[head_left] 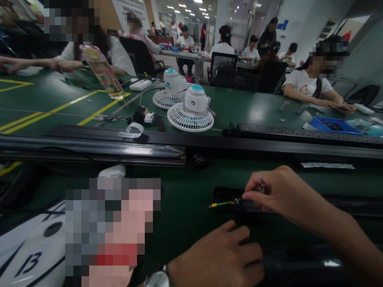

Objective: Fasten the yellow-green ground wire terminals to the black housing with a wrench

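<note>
My right hand (273,189), with a ring on one finger, is closed in a pinch at the end of a dark cable. From it a short green-and-yellow wire (226,204) sticks out to the left, tipped by a yellow-sleeved ring terminal (212,206). Behind and beneath that hand lies a long black strip (223,192) on the green table (179,207). Nearer to me, my left hand (224,255) is back-up with its fingers curled downward. Its fingertips are hidden, so what they hold, if anything, does not show. A glossy black piece (302,265) lies right of it.
Long black and metallic bars (209,141) cross the table ahead. Beyond them stand two white fans (191,109), a tilted bottle (103,73) and a blue tray (335,125). A white object marked 13 (32,255) lies at lower left. Other people sit across the table.
</note>
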Demonstrator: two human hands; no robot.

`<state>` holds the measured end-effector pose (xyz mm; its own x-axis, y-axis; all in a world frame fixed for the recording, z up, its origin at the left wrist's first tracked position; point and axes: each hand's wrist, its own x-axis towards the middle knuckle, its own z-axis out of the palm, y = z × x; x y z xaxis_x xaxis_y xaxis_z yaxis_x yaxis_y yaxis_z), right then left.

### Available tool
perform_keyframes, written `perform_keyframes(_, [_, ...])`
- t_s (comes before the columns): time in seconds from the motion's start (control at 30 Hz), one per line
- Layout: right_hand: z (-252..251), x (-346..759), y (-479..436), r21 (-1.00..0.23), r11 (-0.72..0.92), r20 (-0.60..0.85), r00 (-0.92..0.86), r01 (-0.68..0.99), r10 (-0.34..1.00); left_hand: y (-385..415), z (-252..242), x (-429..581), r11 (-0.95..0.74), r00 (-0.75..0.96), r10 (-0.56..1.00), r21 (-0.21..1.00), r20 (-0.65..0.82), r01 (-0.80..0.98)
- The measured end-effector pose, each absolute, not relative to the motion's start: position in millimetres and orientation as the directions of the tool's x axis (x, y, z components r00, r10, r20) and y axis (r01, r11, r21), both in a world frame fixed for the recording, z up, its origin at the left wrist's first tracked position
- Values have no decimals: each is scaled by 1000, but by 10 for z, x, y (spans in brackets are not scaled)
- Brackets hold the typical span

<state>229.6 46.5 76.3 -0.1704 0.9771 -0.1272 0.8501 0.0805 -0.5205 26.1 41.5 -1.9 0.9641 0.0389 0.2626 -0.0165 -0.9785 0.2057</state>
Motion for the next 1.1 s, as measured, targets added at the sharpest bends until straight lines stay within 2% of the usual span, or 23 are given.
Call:
perform_keyframes(0.13, [728, 2350, 454, -437, 150, -71, -200, 887, 977, 420, -50, 252, -979, 963, 27, 200, 267, -28])
perform_keyframes(0.53, [692, 2402, 449, -344, 274, -19, -298, 898, 954, 428, -60, 272, -979, 959, 5, 196, 282, -52])
perform_keyframes(1.1, [661, 2397, 430, -355, 305, 41, -311, 884, 949, 441, -83, 288, -980, 959, -20, 182, 284, -74])
